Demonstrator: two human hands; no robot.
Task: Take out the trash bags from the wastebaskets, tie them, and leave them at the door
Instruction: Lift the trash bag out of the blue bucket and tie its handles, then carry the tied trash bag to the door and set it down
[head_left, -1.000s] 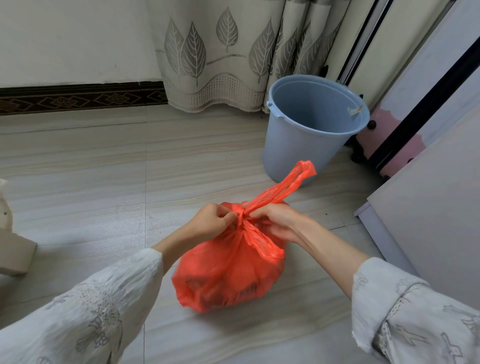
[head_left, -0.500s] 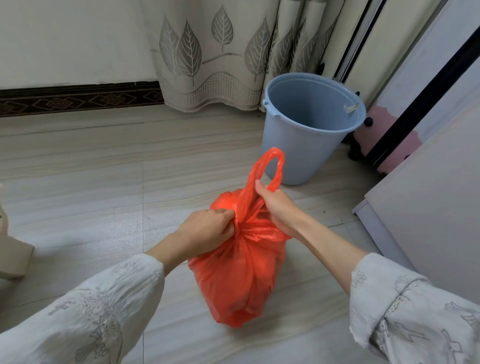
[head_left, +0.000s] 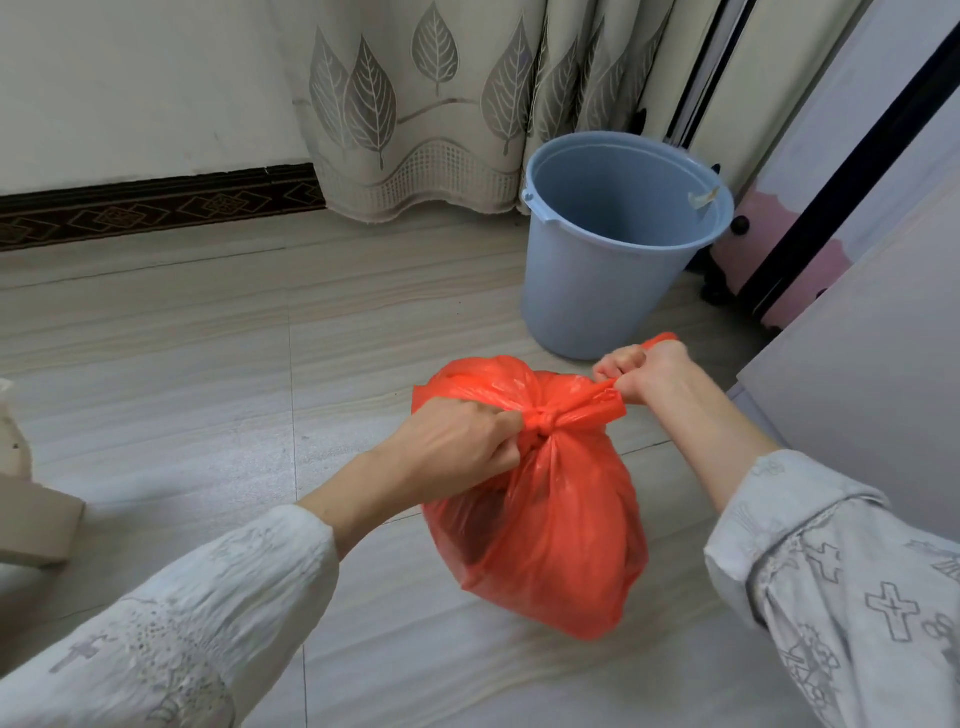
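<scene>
A pale tiled floor (head_left: 208, 364) with faint grey banding fills most of the view, meeting a white wall (head_left: 130, 78) along a dark patterned skirting board (head_left: 156, 205). A beige curtain (head_left: 415, 104) printed with grey leaves hangs down to the floor at the back. To the right stands a white panel of furniture (head_left: 857, 374), and behind it a pink-and-white piece with a black stripe (head_left: 769, 260).

Both arms reach in from the bottom edge, dressed in loose white sleeves (head_left: 182, 623) with a faint grey print.

A light blue wastebasket (head_left: 597, 280) stands upright on the floor in front of the curtain, with no bag in it; a small scrap clings to its inner rim at the right.

Just in front of the wastebasket, between the two hands, is the orange trash bag (head_left: 545, 530), full and rounded, its bottom on or close to the floor. Its neck is gathered into a knot (head_left: 543, 418) at the top.

The left hand (head_left: 457, 447) is clenched on the bag's plastic just left of the knot. The right hand (head_left: 649, 371) is fisted round the other handle strip, which stretches taut from the knot to its fingers, with the strip's end poking out beyond the knuckles. The hands are apart, on opposite sides of the knot.
</scene>
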